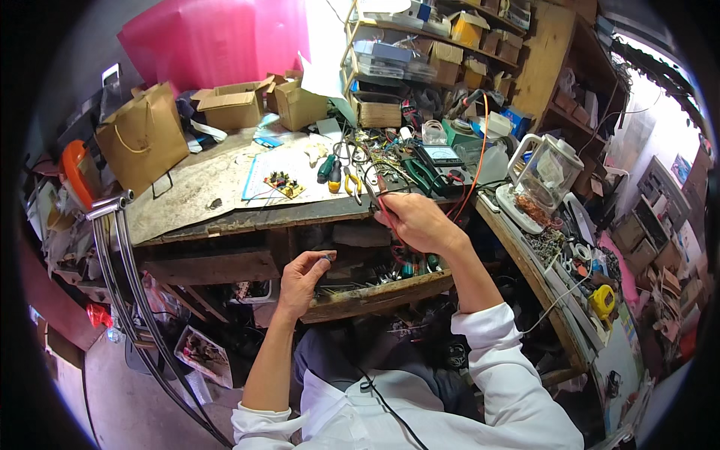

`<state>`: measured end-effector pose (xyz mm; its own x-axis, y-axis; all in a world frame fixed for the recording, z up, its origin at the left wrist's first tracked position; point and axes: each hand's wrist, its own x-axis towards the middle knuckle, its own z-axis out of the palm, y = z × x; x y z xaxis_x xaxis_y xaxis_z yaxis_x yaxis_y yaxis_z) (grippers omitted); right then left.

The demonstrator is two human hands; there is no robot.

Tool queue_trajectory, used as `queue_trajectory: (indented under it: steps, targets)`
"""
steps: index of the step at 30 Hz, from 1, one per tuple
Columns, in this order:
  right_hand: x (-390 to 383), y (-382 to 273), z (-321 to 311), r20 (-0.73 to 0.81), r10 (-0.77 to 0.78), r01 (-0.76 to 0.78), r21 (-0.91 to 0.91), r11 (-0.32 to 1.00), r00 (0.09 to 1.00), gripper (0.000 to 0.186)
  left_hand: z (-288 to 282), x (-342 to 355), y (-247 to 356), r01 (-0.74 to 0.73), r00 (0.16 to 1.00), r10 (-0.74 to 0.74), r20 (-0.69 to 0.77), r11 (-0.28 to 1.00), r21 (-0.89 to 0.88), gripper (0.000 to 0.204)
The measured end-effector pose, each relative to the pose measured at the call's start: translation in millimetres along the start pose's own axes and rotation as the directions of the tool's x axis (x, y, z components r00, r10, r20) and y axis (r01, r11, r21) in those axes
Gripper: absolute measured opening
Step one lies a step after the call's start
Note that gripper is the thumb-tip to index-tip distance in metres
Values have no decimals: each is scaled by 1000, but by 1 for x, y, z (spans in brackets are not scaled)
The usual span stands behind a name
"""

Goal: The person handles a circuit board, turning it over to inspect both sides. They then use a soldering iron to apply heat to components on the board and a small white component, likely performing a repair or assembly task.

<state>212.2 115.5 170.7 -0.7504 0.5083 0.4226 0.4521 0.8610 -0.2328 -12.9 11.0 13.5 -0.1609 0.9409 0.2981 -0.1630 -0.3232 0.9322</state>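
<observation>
My left hand [301, 283] is closed in front of the bench edge, thumb and forefinger pinching a small component [328, 257] with bluish and orange parts; its kind is too small to tell. Up at the bench's front edge, my right hand [420, 223] is closed round a slim red-handled tool [383, 213], mostly hidden by the fingers. Beyond the hands, a circuit board [282, 184] lies on white paper. Beside it are screwdrivers [334, 174] and yellow-handled pliers [352, 182]. Green-handled pliers [418, 172] lie past my right hand.
An open drawer [382, 295] with tools sits below my hands. Behind the pliers is an analog meter [441, 155]; an orange cable [476, 176] hangs near my right wrist. Chrome tubes [124, 262] stand left. A clear jug [546, 174] and yellow tape measure [602, 301] are on the right.
</observation>
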Motion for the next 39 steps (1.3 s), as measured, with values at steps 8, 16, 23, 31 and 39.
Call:
queue_trajectory:
  steps: [8,16,23,31,39]
  targets:
    - [-11,-16,1,-147,-343,298,-263,918,928,15,0,0,4,31,999,-30,38,999,-12,22]
    - [-17,-5,40,-54,183,-52,848,527,982,15,-3,-1,3,19,1000,-16,22,992,-128,20]
    - [-16,9,92,190,201,-238,939,249,961,18,-7,3,3,152,982,-125,140,967,-205,18]
    - [-16,19,116,193,353,-220,975,37,916,17,-8,4,-1,245,950,-216,224,963,-112,13]
    - [-36,1,126,-511,530,-84,662,745,676,34,-5,8,-2,214,969,-205,140,976,-51,14]
